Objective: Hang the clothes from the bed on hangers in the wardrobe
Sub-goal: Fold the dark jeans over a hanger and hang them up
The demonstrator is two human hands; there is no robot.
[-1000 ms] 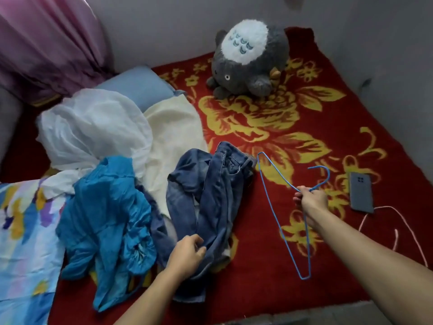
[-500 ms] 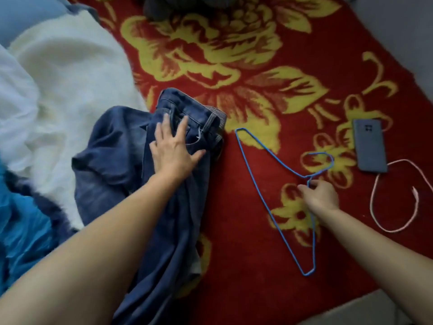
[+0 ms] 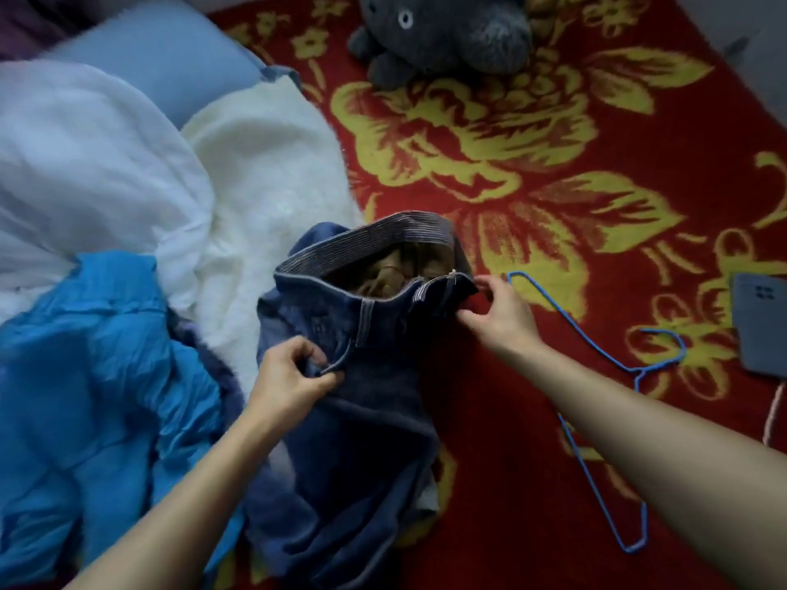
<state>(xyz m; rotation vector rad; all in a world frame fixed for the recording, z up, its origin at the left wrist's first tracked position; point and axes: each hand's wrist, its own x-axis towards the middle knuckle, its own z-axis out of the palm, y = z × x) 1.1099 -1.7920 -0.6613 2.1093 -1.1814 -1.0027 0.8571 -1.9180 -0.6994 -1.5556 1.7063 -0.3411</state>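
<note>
Left grip point(image 3: 289, 381): fingers curled, pinching the denim of the jeans point(image 3: 366, 440) just below a belt loop, on the front under the waistband. Right grip point(image 3: 500, 313): thumb and fingers closed on the right-hand corner of the same waistband. Both forearms entered from the near edge of the view.

Jeans: dark blue denim, lying on the bed between the two grips. The waistband was held open, showing a ribbed inner band and brownish lining inside. The legs lay bunched towards the near edge.

Wire hanger point(image 3: 636, 372): blue, lying flat on the bed just right of the jeans, held by neither grip. Its upper corner sat just beside the fingers of the right grip, its hook lay towards the phone, and its long side passed under the right forearm.

Blanket point(image 3: 553, 121): red with a yellow flower pattern, covering the bed under everything listed.

Blue garment point(image 3: 85, 376): bright blue, crumpled, left of the jeans and touching them.

White cloth point(image 3: 85, 163) and cream fleece point(image 3: 264, 163): heaped beyond the blue garment.

Pillow point(image 3: 162, 57): pale blue, behind the fleece.

Plush toy point(image 3: 447, 31): grey, at the far edge.

Phone point(image 3: 762, 325): dark grey, back upward, at the right edge.

Cable point(image 3: 773, 410): pink, just below the phone, partly out of view.
</note>
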